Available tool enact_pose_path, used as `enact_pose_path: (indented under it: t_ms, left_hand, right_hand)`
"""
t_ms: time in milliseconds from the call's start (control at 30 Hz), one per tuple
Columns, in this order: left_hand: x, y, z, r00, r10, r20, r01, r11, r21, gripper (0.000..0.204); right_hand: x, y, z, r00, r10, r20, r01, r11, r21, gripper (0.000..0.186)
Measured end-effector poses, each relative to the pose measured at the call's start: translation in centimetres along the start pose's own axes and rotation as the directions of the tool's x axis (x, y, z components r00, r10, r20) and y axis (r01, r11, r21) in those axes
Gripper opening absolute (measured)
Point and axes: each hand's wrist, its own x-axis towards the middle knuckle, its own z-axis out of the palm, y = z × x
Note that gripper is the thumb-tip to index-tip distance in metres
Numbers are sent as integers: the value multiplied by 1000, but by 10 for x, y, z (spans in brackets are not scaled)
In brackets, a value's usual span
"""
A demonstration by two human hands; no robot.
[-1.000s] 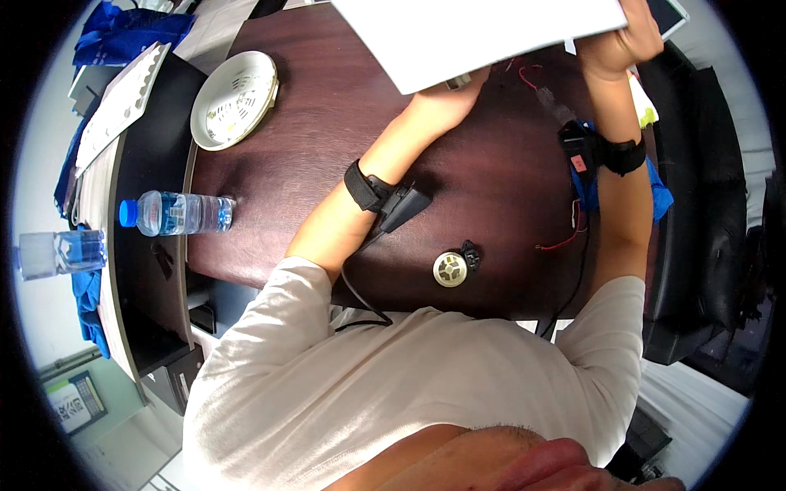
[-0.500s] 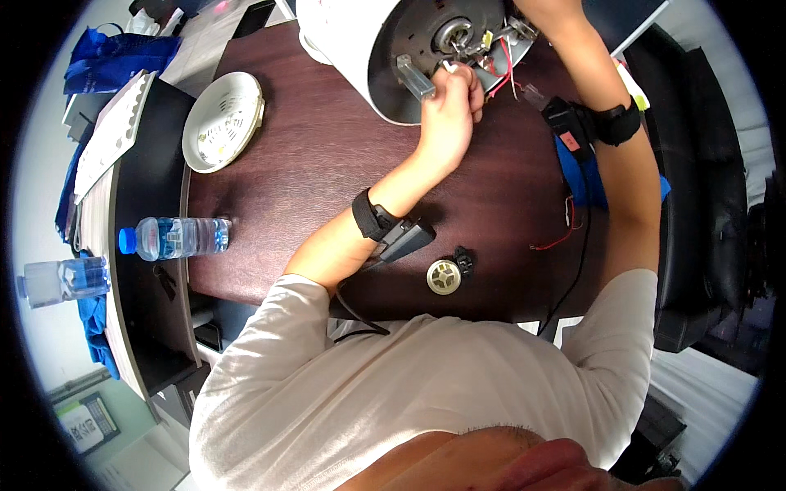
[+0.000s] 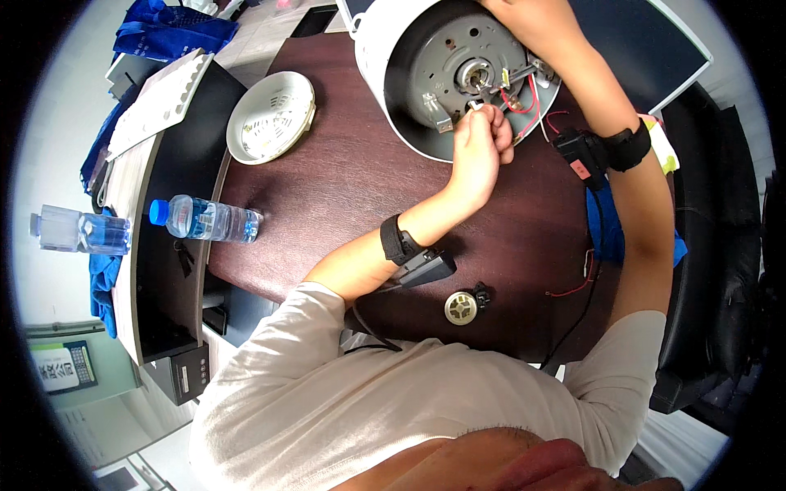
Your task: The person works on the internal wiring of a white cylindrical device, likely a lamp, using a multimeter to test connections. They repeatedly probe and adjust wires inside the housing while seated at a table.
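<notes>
A white rice cooker body (image 3: pixel 372 61) lies on its side at the far edge of the table, its open underside toward me. Inside show a grey metal plate (image 3: pixel 446 57) with a round centre, a metal bracket (image 3: pixel 436 113) and red wires (image 3: pixel 536 98). My left hand (image 3: pixel 483 143) is closed at the lower part of the opening, fingertips pinched on a small white piece (image 3: pixel 475 105). My right hand (image 3: pixel 536 24) reaches over the cooker's upper right rim; its fingers are mostly cut off by the picture's top edge.
A round white vented cover (image 3: pixel 274 86) lies at left. Capped water bottles (image 3: pixel 221 221) stand farther left. Near me is a small round metal part (image 3: pixel 461 308) beside a black piece. A loose red wire (image 3: pixel 569 290) and a blue cloth (image 3: pixel 606 225) lie right. Cables trail from both wrist devices.
The whole view has shifted, so the table and cooker sit lower and farther right. More of the cooker's inside shows. My left hand stays pinched inside it, and my right hand stays at its rim.
</notes>
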Motion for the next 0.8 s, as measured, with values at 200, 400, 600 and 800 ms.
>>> enact_pose_path:
  t_ms: [200,400,600,800]
  left_hand:
    - [8,7,0,998,-64,-14,63,997,-44,25]
    - [9,14,0,993,-114,-34,112,992,-54,25]
    - [11,24,3,988,-141,-54,140,990,-26,25]
    - [12,23,1,986,-143,-83,142,990,-21,25]
  right_hand:
    - [6,12,12,999,-8,51,9,1000,-24,15]
    - [8,10,16,997,4,72,-3,1000,-22,15]
    - [10,16,20,998,44,50,-46,999,23,13]
    - [8,18,22,998,56,35,-56,998,5,13]
